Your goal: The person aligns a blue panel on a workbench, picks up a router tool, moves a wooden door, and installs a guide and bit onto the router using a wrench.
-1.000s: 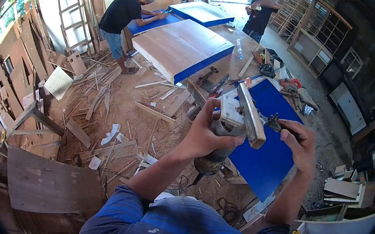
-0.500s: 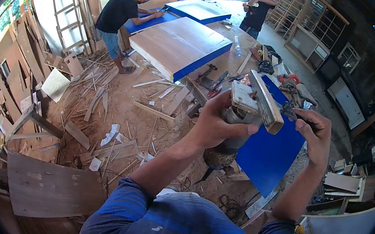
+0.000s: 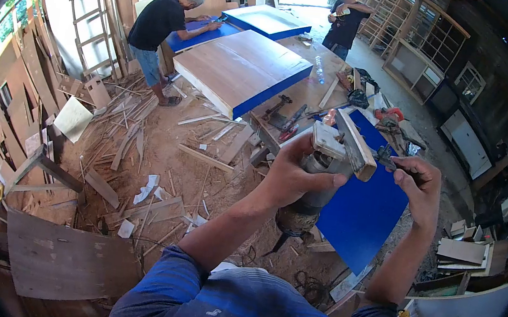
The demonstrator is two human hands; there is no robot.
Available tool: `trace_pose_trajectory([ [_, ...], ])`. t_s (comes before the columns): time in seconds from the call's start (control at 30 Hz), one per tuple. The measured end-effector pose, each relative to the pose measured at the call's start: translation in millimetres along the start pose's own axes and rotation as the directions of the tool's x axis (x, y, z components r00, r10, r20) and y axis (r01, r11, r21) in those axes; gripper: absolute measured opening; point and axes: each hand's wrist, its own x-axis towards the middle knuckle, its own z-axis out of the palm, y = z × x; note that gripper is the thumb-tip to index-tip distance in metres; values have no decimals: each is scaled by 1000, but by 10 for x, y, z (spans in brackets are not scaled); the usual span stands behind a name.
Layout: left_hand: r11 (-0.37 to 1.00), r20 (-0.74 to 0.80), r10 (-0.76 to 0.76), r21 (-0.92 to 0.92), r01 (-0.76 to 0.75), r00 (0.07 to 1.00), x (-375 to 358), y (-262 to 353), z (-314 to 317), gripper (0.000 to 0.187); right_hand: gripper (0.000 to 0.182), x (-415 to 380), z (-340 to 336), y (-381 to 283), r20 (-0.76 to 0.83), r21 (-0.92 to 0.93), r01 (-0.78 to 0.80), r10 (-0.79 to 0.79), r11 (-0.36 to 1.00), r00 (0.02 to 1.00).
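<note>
My left hand (image 3: 282, 184) is wrapped round a hand-held trim router (image 3: 299, 217), its pale base plate (image 3: 328, 140) turned upward. A wooden strip (image 3: 354, 146) stands across the base like a fence. On the right, my right hand (image 3: 419, 183) pinches a small dark metal fitting (image 3: 386, 156) beside the strip, thumb and forefinger pressed together. Below and behind the router lies a blue sheet (image 3: 363, 218), partly hidden by the strip and the hands.
A wooden panel with blue edges (image 3: 242, 69) lies on the workbench (image 3: 296, 94) ahead. Tools and a plastic bottle (image 3: 319, 70) are there too. One person (image 3: 158, 35) bends over a blue board; another person (image 3: 346, 22) stands farther back. Wood offcuts (image 3: 118, 143) litter the floor.
My right hand has shifted slightly down and left with the metal fitting. The router stays in my left hand, tilted slightly differently. The standing person's arms have moved.
</note>
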Motion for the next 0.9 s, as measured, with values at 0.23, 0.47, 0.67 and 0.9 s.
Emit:
trace_pose_trajectory([
  [0.23,1000,-8,-11,19,11,1000,53,-46,31,64,25,19,-31,119,-39,10,14,-14,1000,999],
  [0.47,999,12,-8,-31,8,1000,112,-84,84,65,27,-1,-96,130,-63,-17,18,-19,1000,998],
  [0.67,999,20,-13,-50,13,1000,136,-99,116,64,27,-24,-123,129,-82,-8,16,-17,1000,997],
  [0.9,998,24,-21,-61,23,999,143,-112,126,63,23,-22,-128,138,-87,10,1,0,1000,996],
])
